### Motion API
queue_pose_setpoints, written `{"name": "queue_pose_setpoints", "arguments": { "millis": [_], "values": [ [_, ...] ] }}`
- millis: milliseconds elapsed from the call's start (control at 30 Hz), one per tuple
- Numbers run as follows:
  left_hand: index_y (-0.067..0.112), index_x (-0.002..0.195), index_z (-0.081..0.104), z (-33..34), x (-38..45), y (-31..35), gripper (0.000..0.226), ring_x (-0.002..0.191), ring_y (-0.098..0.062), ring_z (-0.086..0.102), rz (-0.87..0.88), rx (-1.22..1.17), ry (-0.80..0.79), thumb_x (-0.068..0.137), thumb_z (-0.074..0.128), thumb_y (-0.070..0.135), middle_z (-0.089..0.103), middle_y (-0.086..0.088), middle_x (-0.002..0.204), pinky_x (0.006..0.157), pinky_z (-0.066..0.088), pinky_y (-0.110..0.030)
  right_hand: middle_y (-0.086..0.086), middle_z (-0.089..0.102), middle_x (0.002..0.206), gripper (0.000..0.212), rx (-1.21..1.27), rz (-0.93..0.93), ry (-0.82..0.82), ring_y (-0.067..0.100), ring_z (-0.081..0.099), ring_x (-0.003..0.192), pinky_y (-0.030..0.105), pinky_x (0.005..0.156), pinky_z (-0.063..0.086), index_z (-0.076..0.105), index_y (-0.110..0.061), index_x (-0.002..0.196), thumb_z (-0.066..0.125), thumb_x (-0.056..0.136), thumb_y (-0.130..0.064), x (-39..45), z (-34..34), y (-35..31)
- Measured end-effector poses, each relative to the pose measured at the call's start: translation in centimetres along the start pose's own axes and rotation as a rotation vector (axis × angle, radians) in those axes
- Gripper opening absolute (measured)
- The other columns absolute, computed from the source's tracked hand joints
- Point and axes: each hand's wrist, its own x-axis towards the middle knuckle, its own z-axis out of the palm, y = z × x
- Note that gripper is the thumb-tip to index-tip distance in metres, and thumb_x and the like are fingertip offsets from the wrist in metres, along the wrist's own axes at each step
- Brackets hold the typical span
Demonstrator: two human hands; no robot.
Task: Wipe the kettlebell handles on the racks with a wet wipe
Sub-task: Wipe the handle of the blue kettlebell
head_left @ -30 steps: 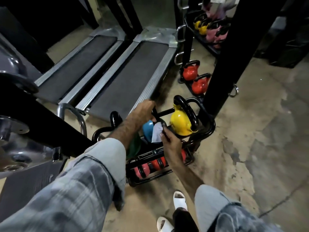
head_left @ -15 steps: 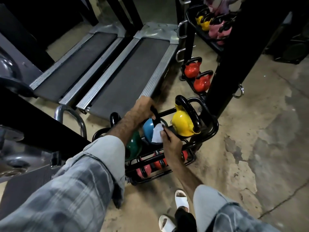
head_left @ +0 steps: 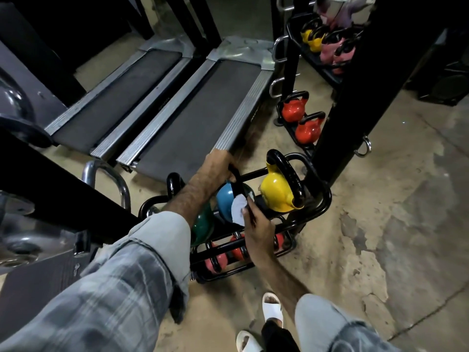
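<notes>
The left hand (head_left: 218, 163) is curled over the top of the black handle (head_left: 237, 182) of the blue kettlebell (head_left: 224, 199) and grips it. The right hand (head_left: 258, 224) pinches a white wet wipe (head_left: 238, 209) between thumb and fingers and holds it against the lower part of the same handle, on the near side of the blue bell.

The blue kettlebell sits on the upper tier of a low black rack (head_left: 322, 199) that stands on the floor. To its right on the same tier sits a yellow kettlebell (head_left: 276, 191) with a thick black handle, tilted to the right. To its left, partly hidden by the left forearm, sits a green kettlebell (head_left: 203, 224). The lower tier holds small red kettlebells (head_left: 215, 260), partly covered by the right wrist.

Farther away and to the right, two orange-red kettlebells (head_left: 294, 109) stand on a second rack (head_left: 288, 124) beside a black upright post (head_left: 355, 97). Above them, a shelf carries yellow and pink kettlebells (head_left: 330, 47). Two treadmill decks (head_left: 198, 118) lie far left. The floor (head_left: 380, 224) is worn concrete. White sandals (head_left: 271, 306) show at the near edge.
</notes>
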Motion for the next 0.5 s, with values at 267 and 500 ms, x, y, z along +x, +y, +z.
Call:
{"name": "queue_pose_setpoints", "arguments": {
  "millis": [267, 500],
  "values": [
    [0.014, 0.085, 0.074, 0.2, -0.1, -0.2, 0.019, 0.079, -0.027, 0.065, 0.043, 0.041, 0.06, 0.071, 0.063, 0.012, 0.072, -0.006, 0.083, 0.072, 0.055, -0.035, 0.009, 0.069, 0.116, 0.035, -0.219, -0.361, -0.097, 0.022, 0.062, 0.1, 0.015, 0.082, 0.039, 0.057, -0.017, 0.133, 0.053, 0.099, -0.018, 5.2, 0.4, -1.2],
    [0.022, 0.095, 0.076, 0.2, -0.8, -1.5, 0.034, 0.095, -0.015, 0.067, 0.064, -0.134, 0.054, 0.063, 0.079, 0.012, 0.073, 0.0, 0.102, 0.086, 0.053, -0.03, 0.006, 0.064, 0.127, 0.037, -0.903, -1.25, -0.551, 0.025, 0.04, 0.139, 0.043, 0.12, 0.02, 0.064, -0.011, 0.119, 0.061, 0.083, -0.004, 6.1, -4.3, 1.1]
  ]
}}
